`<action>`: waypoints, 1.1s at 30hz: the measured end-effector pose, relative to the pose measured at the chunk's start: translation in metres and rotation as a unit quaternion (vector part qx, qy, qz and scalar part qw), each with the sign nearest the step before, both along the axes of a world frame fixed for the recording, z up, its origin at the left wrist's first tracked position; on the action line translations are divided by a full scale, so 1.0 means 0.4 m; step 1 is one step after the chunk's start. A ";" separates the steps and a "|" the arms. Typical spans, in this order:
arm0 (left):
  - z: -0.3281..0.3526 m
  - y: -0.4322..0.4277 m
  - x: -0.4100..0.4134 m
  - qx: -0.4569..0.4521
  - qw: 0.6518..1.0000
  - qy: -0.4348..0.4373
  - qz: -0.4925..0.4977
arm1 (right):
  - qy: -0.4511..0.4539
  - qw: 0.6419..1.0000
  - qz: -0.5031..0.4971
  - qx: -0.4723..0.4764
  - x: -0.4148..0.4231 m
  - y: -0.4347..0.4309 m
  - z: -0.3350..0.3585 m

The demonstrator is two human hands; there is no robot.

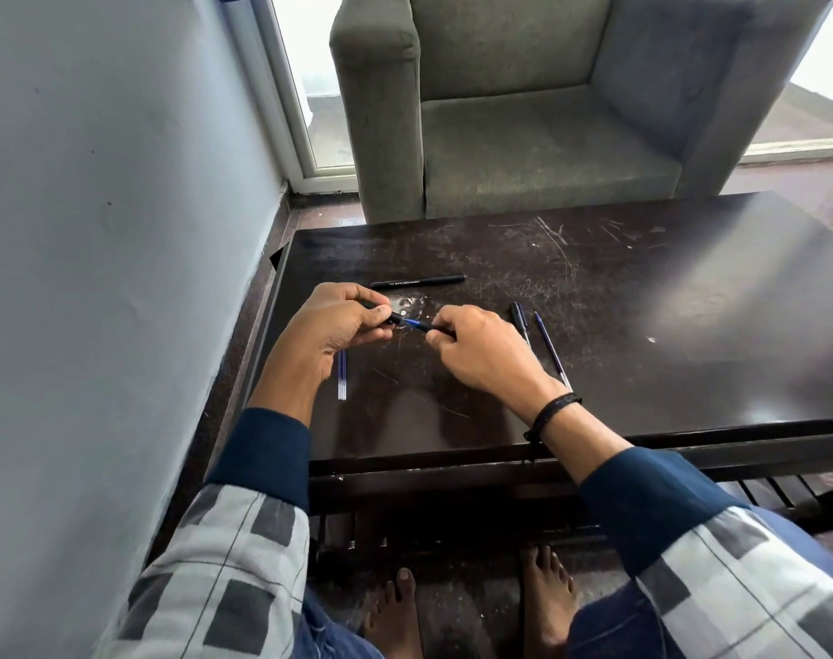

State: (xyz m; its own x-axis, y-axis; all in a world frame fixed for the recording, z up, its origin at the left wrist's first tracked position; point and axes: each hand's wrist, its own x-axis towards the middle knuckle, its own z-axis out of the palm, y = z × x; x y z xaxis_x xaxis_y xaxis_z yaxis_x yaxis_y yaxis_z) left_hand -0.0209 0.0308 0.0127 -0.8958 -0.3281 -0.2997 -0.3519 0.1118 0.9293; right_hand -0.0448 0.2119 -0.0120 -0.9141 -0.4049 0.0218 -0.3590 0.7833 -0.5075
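Grey armchair (524,149) sits beyond both hands, not involved. Dark scratched bench (643,363) lies under the hands, which are raised just above it.

The left hand (331,321) is curled round a black pen barrel (395,317), thumb and forefinger pinching near its open end. The right hand (481,349) pinches the blue refill (417,324) between thumb and fingertips. The refill bridges the gap between the hands, with one end at or in the barrel mouth; how deep it sits is hidden. Neither hand is free.

A black pen (417,281) lies just beyond the left hand. A second refill (552,351) lies right of the right hand, and a short black pen piece (519,318) lies between that refill and the hand. A loose refill (342,378) sits beside the left wrist, on the thumb side. There is a wristband (555,409) on the right wrist.

Likely step: feeding the refill into the barrel or drawing it out. I cannot tell which.

Risks:
- The refill is thin and held near one end, so any angle against the barrel could bend or kink it.
- The pinch is small, so the refill could slip, drop to the bench and roll toward the near edge.
- The left wrist is close to the loose refill, and a shift could knock it off.
- The parts look alike, so they could get mixed up with the spares.

Pose: both forearms come in from the near edge and converge, wrists lifted, knuckles up. The left palm faces right and the right palm faces down and left, with the fingertips of both hands pointing at each other.
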 end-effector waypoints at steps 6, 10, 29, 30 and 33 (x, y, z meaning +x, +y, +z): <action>-0.045 0.016 -0.017 -0.190 0.981 -0.032 -0.033 | 0.056 0.994 -0.086 -0.024 -0.012 0.019 0.003; -0.065 0.041 -0.027 -0.257 0.962 -0.067 -0.064 | 0.041 0.986 -0.131 -0.090 -0.015 0.022 0.023; -0.075 0.089 -0.028 -0.367 0.912 -0.121 -0.138 | -0.031 0.937 -0.196 -0.287 -0.017 0.020 0.053; -0.073 0.086 -0.030 -0.358 0.917 -0.112 -0.134 | -0.032 0.934 -0.197 -0.297 -0.018 0.020 0.053; -0.068 0.079 -0.032 -0.281 0.952 -0.039 -0.112 | -0.051 0.916 -0.198 -0.345 -0.022 0.021 0.053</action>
State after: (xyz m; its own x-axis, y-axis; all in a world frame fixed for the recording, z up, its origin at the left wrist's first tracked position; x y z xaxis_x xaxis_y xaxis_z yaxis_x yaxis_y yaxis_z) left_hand -0.0336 0.0626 -0.0145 -0.9442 -0.2598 -0.2024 -0.3268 0.6637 0.6728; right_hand -0.0537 0.2204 0.0093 -0.9978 0.0380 0.0543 -0.0392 0.3224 -0.9458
